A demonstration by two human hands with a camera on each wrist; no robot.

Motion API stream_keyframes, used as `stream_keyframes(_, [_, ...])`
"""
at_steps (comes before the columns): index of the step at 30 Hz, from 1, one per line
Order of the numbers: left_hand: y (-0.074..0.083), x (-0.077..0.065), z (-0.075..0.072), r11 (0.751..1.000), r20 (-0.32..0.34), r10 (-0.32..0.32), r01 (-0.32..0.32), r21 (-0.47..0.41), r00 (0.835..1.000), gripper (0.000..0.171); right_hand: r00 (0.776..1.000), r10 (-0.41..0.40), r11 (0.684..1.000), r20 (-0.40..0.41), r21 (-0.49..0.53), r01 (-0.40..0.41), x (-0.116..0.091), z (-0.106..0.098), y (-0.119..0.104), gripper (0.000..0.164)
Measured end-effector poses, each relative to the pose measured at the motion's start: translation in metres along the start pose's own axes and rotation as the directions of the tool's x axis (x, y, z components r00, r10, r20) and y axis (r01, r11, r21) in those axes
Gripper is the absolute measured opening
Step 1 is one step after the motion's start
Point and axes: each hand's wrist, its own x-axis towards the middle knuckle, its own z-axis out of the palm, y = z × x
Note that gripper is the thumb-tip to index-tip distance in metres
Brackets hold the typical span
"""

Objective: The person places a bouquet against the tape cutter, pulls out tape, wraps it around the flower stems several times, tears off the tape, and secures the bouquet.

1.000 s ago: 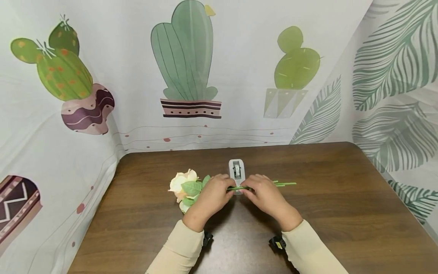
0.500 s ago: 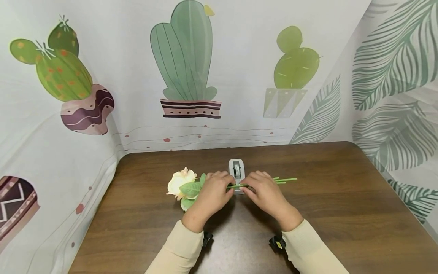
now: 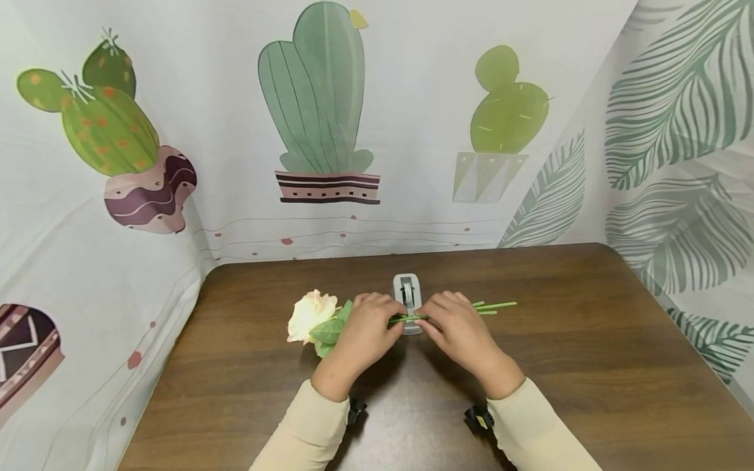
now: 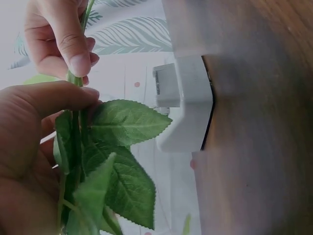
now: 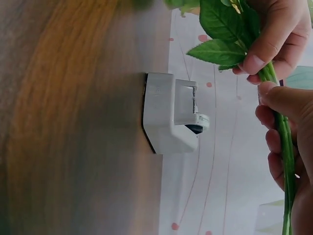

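Observation:
Both hands grip a small bunch of cream roses (image 3: 309, 317) by its green stems. My left hand (image 3: 368, 330) holds the bunch just below the blooms, with thumb and fingers round the stems beside the serrated leaves (image 4: 129, 122). Close by on the right, my right hand (image 3: 456, 327) pinches the same stems (image 5: 286, 161), which run through its curled fingers. The stem ends stick out past it to the right. Behind the hands a white tape dispenser (image 3: 408, 288) stands on the table, its near end partly overlapped by the stems. The left palm hides part of the bunch.
The brown wooden table (image 3: 589, 340) reaches back to a white cloth (image 3: 412, 216) printed with cacti and leaves. Black wrist cameras, one of them the right wrist camera (image 3: 480, 417), sit under the cream sleeves (image 3: 318, 418).
The bunch has turned slightly between the hands: the blooms have shifted and the stem ends have risen and spread a little at the right. Both hands keep their grip.

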Motion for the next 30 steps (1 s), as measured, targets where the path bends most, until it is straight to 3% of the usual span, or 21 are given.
stream_keyframes(17, [0.003, 0.001, -0.009, 0.997, -0.127, 0.071, -0.076, -0.029, 0.989, 0.015, 0.99, -0.07, 0.997, -0.123, -0.023, 0.068, 0.005, -0.008, -0.004, 0.015])
stream_keyframes(20, [0.003, 0.001, -0.011, 0.997, -0.125, 0.074, -0.078, -0.03, 0.989, 0.016, 0.988, -0.079, 0.997, -0.134, -0.028, 0.076, 0.005, -0.008, -0.004, 0.014])
stream_keyframes(26, [0.004, 0.001, -0.019, 0.992, -0.073, 0.014, -0.024, -0.128, 0.997, 0.027, 0.984, -0.078, 0.997, -0.16, -0.003, 0.078, 0.004, -0.005, -0.002, 0.012])
stream_keyframes(30, [0.003, 0.0, -0.023, 0.992, -0.037, 0.015, -0.02, -0.127, 0.999, 0.023, 0.983, -0.083, 0.996, -0.166, 0.009, 0.085, 0.004, -0.003, -0.002, 0.013])
